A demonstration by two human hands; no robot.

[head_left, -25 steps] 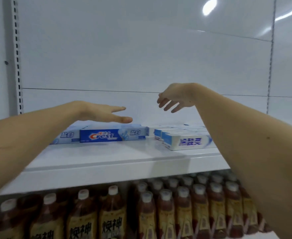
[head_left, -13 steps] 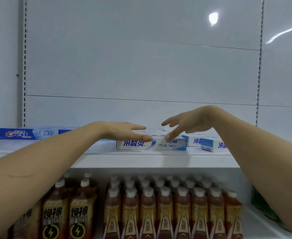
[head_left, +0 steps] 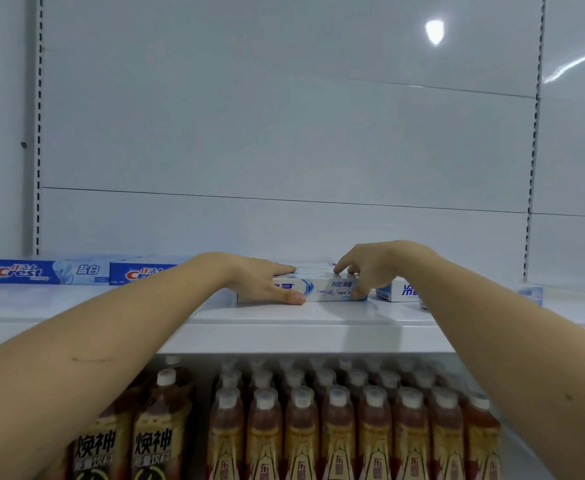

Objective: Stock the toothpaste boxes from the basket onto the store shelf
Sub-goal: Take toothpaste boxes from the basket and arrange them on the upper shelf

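Near shelf (head_left: 284,327) edge, hands-held box (head_left: 322,289)

White-and-blue toothpaste box (head_left: 322,289), white shelf (head_left: 284,332)

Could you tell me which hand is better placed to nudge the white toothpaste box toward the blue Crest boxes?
Right. The right hand grips the white toothpaste box at the end away from the Crest boxes, so it could push that way; the left hand lies between them.
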